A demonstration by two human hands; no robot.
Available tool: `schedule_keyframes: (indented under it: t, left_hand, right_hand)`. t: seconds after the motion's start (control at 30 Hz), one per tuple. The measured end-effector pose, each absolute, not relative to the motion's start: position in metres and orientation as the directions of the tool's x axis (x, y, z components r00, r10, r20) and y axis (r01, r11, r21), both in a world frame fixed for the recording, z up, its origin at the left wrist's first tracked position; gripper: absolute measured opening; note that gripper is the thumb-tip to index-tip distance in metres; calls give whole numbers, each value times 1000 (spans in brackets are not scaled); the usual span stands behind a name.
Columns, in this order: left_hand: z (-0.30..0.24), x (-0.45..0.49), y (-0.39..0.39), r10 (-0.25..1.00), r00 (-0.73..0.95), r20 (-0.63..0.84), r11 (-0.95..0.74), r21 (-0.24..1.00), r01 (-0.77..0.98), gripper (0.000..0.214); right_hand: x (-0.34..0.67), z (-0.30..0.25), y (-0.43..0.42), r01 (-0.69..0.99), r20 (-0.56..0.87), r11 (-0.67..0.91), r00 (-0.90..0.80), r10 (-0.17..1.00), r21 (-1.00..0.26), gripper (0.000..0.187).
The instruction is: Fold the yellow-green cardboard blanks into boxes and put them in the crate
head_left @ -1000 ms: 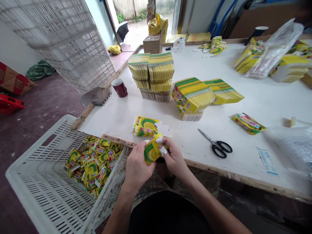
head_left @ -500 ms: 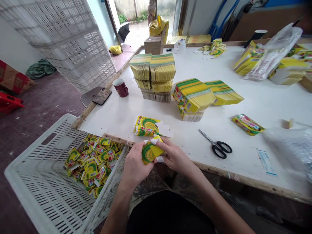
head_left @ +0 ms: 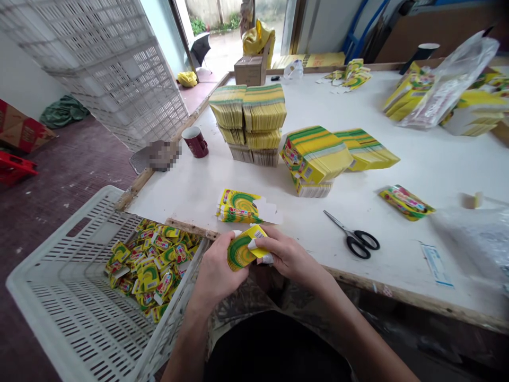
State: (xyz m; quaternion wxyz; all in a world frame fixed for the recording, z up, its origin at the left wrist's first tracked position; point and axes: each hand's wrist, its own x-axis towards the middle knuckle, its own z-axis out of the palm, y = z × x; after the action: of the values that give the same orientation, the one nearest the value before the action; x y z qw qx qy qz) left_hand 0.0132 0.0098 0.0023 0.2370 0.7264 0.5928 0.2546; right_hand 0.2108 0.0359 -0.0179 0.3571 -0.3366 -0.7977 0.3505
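Between my two hands, just over the table's front edge, is a small yellow and green carton (head_left: pixel 240 251). My left hand (head_left: pixel 218 268) is closed round its left side, thumb below and fingers behind. My right hand (head_left: pixel 284 252) is closed on its right end, with white coverings on some fingertips; the thumb and a finger are at the end with the barcode flap. Just beyond lies a small pile of flat yellow and green cartons (head_left: pixel 240 206), white flaps pointing right. To the left, a white plastic crate (head_left: pixel 51 289) holds many filled-looking small cartons (head_left: pixel 159 260).
Black-handled scissors (head_left: pixel 353 236) and a coloured packet (head_left: pixel 406 202) lie to the right. Bundled carton stacks (head_left: pixel 264 109) and more stacks (head_left: pixel 314 154) stand farther back. A maroon mug (head_left: pixel 195 142) is near the left edge. Clear plastic (head_left: pixel 473 239) lies at far right.
The carton has turned slightly in my hands, and its right end flap now shows a barcode. My right thumb and fingers have shifted down along that end.
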Motion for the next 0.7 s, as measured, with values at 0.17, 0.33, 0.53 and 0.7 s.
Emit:
schedule_keyframes:
  t: [0.17, 0.33, 0.53, 0.7]
  left_hand:
    - [3, 12, 10, 977, 204, 60, -194, 640, 743, 52]
    - [2, 17, 11, 981, 178, 79, -188, 625, 758, 55]
    - [2, 20, 11, 981, 150, 123, -194, 615, 764, 55]
    - [4, 22, 8, 971, 165, 174, -237, 601, 763, 56]
  right_hand:
    - [217, -12, 36, 199, 350, 525, -548, 760, -828, 21]
    - [214, -24, 31, 256, 364, 546, -518, 774, -798, 29]
    - [205, -32, 21, 447, 258, 514, -517, 816, -732, 45]
    - [203, -30, 17, 449, 316, 525, -462, 829, -723, 55]
